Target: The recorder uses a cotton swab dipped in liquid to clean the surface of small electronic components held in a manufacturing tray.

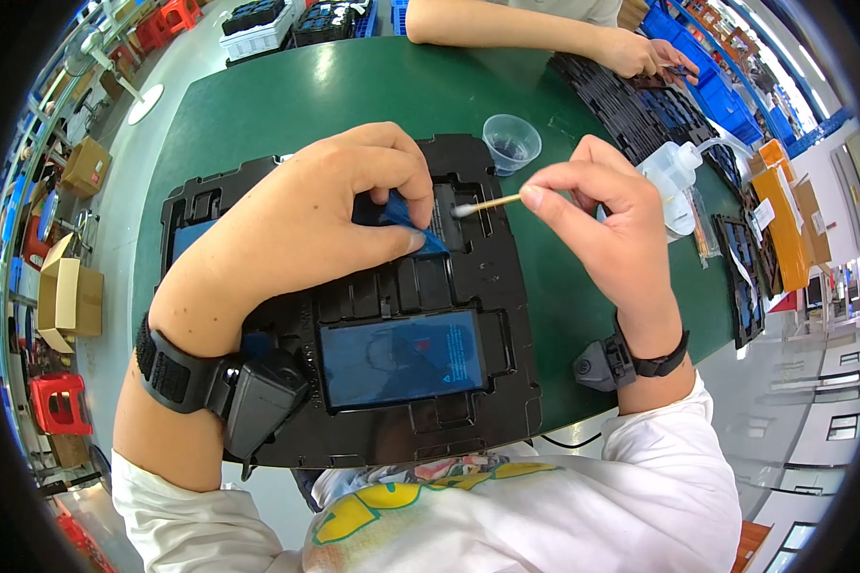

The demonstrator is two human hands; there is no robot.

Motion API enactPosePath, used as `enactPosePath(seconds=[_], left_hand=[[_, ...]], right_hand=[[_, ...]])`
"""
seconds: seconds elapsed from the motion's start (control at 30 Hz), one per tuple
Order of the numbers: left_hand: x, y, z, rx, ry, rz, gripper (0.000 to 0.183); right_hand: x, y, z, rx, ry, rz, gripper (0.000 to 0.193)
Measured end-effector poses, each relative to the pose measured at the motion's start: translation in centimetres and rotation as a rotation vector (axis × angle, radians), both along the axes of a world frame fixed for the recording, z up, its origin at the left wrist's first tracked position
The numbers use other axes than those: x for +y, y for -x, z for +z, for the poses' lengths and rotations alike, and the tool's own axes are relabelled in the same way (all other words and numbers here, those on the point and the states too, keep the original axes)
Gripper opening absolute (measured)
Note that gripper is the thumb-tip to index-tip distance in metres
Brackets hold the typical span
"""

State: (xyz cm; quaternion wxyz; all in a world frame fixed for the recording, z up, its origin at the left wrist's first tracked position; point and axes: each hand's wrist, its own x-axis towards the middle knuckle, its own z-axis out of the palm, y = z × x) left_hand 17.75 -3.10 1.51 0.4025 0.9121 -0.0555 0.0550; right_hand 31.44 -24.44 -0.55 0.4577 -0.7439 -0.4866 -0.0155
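Note:
A black plastic tray (468, 432) with moulded pockets lies before me on the green table. My left hand (339, 205) is closed over its far part, pinching a blue film (428, 241) that is partly lifted off a dark panel beneath; my fingers hide much of that panel. Between thumb and fingers of my right hand (607, 205) is a cotton swab (492, 203), its white tip pointing left, close to the film at the pocket's right end. A flat screen panel (401, 358) under blue film rests in the near pocket.
A clear plastic cup (511, 143) stands beyond the tray. To the right are a squeeze bottle (674, 167) and stacked black trays (607, 100). Across the table, another person's hands (650, 57) hold a small dark part. Cardboard boxes (795, 229) sit at the right edge.

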Motion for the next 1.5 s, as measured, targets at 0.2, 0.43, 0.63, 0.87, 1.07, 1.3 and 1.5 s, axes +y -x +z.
enactPosePath(seconds=[0.2,0.43,0.63,0.87,1.07,1.3,1.5], left_hand=[[0.0,0.2,0.0,0.003,-0.002,0.013,0.013],[-0.1,-0.1,0.2,-0.002,0.016,-0.002,0.012],[0.0,0.1,0.0,0.000,0.036,0.010,0.012],[-0.2,-0.1,0.1,0.000,0.049,0.011,0.012],[-0.3,0.1,0.2,0.040,0.054,0.030,0.012],[-0.4,-0.1,0.3,0.054,0.055,0.024,0.012],[-0.5,-0.1,0.6,0.092,0.006,0.046,0.013]], right_hand=[[0.0,0.1,0.2,0.027,0.017,-0.011,0.008],[0.1,-0.2,0.1,0.027,-0.012,-0.012,0.009],[-0.1,-0.1,0.5,0.075,0.071,0.024,0.010],[0.4,-0.3,-0.1,0.085,0.003,-0.016,0.010],[-0.3,-0.1,0.9,0.147,0.102,0.020,0.010],[0.3,-0.4,-0.1,0.144,0.022,-0.040,0.009],[-0.3,-1.2,0.2,0.221,0.015,0.058,0.011]])
